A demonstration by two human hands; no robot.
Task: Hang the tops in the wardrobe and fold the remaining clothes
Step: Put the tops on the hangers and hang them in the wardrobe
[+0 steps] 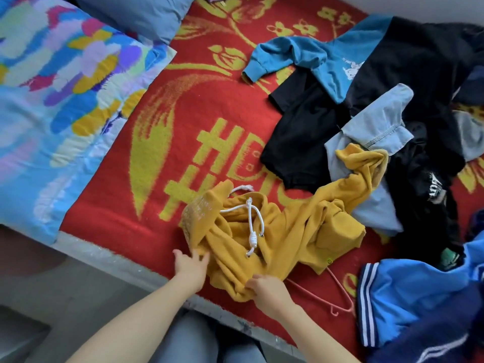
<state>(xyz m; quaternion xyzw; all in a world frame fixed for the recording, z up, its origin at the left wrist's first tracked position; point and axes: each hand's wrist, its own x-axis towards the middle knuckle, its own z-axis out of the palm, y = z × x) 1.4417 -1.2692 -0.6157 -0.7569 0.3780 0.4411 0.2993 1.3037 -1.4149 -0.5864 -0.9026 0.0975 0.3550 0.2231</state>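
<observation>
Head view looks down on a bed edge where a person leans over a crumpled mustard-yellow hoodie (282,231) lying on a red blanket (125,226) with yellow flowers. The hoodie's long axis runs slantwise, from the bunched cloth under the hands out to the far right. There one sleeve (364,163) climbs onto the heap of other clothes. Its neck opening faces up, and the knotted white drawstring (251,221) trails back toward the hands.

The left hand (191,263) lies nearly flat. Its fingers (203,256) are fairly straight and spread, with the tips resting on the hoodie's near-left edge; I cannot tell whether they nip the cloth. The right hand (269,289) has its fingers (252,281) curled into a fold of the yellow cloth at the near edge, gripping it.

Just to the right of the right fingers a pink hanger (337,299) lies on the blanket, partly under the hoodie. Farther right of it lies a blue track jacket (408,297) with white stripes. Well beyond the fingertips, the heap holds a pale denim shirt (377,124), a black garment (301,132) and a teal sweatshirt (309,56). Far to the left of the left fingers lies a bright patterned quilt (65,100), with a blue pillow (141,14) behind it.
</observation>
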